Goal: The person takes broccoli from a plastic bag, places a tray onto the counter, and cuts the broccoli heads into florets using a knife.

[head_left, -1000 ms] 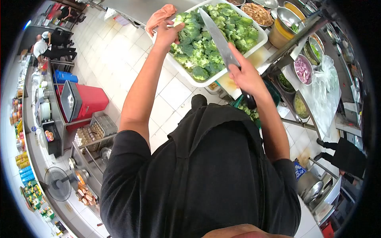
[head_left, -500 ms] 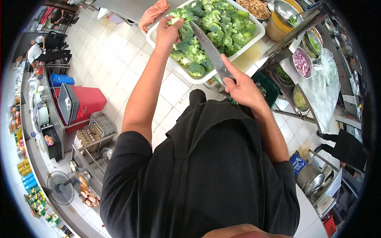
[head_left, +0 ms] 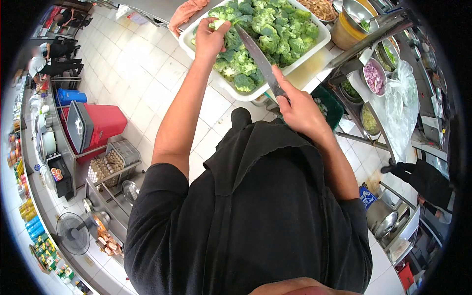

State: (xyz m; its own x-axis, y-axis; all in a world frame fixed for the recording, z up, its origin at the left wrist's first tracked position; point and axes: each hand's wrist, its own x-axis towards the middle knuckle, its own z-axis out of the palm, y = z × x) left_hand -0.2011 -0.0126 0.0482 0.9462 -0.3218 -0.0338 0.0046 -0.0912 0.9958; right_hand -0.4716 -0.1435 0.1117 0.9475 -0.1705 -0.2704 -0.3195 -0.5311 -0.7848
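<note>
My left hand (head_left: 210, 40) is over the left side of a white tray (head_left: 322, 43), its fingers pinched on a broccoli piece (head_left: 217, 23); part of the piece is hidden by the fingers. Cut broccoli florets (head_left: 268, 27) fill the tray. Held in my right hand (head_left: 303, 112) is a large kitchen knife (head_left: 259, 58), the index finger stretched along the back of its blade. The blade slants up and left across the tray, its tip close to the piece in my left hand.
An orange cloth (head_left: 188, 14) lies left of the tray. On the right are a yellow-rimmed bucket (head_left: 346, 33), a bowl of chopped purple onion (head_left: 374, 77) and a plastic bag (head_left: 402, 105). A red bin (head_left: 105, 120) and egg trays (head_left: 105, 167) stand left. Other people are farther off.
My left hand has turned slightly, and less of the green head of its broccoli piece shows. The knife stays at nearly the same slant. The whole view has shifted a little.
</note>
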